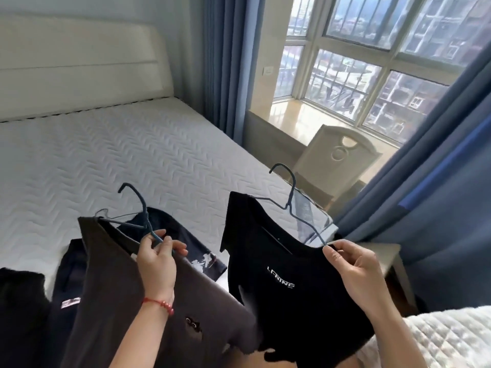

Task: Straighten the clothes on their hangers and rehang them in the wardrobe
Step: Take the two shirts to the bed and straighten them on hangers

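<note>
Midair above the bed [111, 144]: right hand [356, 272] pinching black T-shirt [281, 266] at its hanger [289, 205] shoulder; left hand [159, 261] gripping grey shirt [111, 282] hanger (hooks tilted up-left, away); wardrobe unseen.

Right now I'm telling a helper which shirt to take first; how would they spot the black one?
Start at the white mattress and look to the shirts held up at its near edge. The black T-shirt hangs on the blue hanger pinched by the right hand, nearer the window. Only it has white chest lettering; the grey shirt beside it doesn't.
</note>
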### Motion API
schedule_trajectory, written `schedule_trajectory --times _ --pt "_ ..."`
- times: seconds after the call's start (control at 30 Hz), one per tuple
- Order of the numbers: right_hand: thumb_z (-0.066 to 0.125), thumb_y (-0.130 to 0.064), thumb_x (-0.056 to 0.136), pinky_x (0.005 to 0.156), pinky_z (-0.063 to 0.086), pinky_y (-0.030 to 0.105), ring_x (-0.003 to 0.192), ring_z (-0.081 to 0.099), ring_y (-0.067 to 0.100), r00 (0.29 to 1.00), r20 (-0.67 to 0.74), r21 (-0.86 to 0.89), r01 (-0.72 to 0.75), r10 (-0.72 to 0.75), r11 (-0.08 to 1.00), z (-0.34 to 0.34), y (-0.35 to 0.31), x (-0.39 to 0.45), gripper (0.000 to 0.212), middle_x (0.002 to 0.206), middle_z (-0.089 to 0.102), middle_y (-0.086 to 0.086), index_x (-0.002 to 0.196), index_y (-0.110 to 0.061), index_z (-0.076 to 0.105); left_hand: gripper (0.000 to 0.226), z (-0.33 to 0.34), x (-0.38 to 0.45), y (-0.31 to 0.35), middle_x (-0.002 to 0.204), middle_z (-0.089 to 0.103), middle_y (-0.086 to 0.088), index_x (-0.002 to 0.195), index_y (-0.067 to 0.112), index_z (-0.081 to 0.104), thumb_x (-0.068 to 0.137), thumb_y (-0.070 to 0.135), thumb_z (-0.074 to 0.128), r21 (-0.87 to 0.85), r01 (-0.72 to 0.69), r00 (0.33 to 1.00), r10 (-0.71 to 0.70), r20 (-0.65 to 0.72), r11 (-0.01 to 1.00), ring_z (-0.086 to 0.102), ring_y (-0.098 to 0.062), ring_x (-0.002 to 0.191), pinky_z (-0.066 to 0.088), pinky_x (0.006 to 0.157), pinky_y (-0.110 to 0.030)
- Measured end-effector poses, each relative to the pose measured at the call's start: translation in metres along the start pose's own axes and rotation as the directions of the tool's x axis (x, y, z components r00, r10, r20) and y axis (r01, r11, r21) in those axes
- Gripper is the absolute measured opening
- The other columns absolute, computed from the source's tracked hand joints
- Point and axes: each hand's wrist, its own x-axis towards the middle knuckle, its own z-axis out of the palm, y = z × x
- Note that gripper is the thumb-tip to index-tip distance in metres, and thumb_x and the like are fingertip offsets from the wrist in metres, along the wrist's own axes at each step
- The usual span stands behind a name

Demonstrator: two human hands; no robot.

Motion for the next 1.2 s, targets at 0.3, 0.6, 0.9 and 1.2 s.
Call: schedule_trajectory --times 0.3,0.6,0.9,1.2 --pt "0.066 -0.018 0.082 0.052 0.031 0.026 0.052 0.041 0.013 0.949 0.307 -0.023 0.090 -0.079 0.996 -0.027 0.054 0.145 0.015 0.051 0.049 0.002 0.068 -0.022 0.065 0.018 0.078 0.023 -0.044 0.062 0.059 -0.009 0.104 0.008 0.048 0.093 -0.002 0.039 0.131 0.090 0.975 -0.061 -0.215 0.987 0.055 0.002 0.038 0.044 0.046 -0.007" --pt "0.061 -0.010 0.086 0.043 0.027 0.015 0.046 0.038 0.008 0.797 0.600 -0.003 0.094 -0.073 0.996 -0.045 0.076 0.239 0.022 0.049 0.047 -0.002 0.065 -0.014 0.065 0.021 0.123 0.032 -0.089 0.056 0.057 -0.010 0.106 -0.003 0.055 0.090 -0.006 0.041 0.219 0.272 0.901 -0.167 -0.401 0.937 0.056 -0.001 0.036 0.052 0.079 -0.056" --pt "0.062 -0.015 0.085 0.050 0.031 0.022 0.052 0.042 0.010 0.717 0.696 -0.071 0.104 -0.025 0.992 -0.019 0.094 0.288 0.017 0.055 0.053 0.002 0.069 -0.014 0.064 0.021 0.124 0.071 -0.118 0.035 0.057 0.005 0.106 -0.003 0.055 0.089 -0.005 0.043 0.248 0.382 0.851 -0.235 -0.469 0.890 0.055 -0.002 0.030 0.048 0.060 -0.030" --pt "0.063 -0.008 0.084 0.046 0.025 0.017 0.049 0.034 0.008 0.714 0.700 -0.133 0.116 0.010 0.984 0.016 0.103 0.333 0.018 0.051 0.044 -0.001 0.066 -0.009 0.063 0.026 0.109 0.151 -0.166 0.040 0.060 0.004 0.113 -0.010 0.052 0.091 -0.003 0.041 0.173 0.552 0.758 -0.404 -0.513 0.816 0.053 -0.002 0.027 0.047 0.054 -0.025"
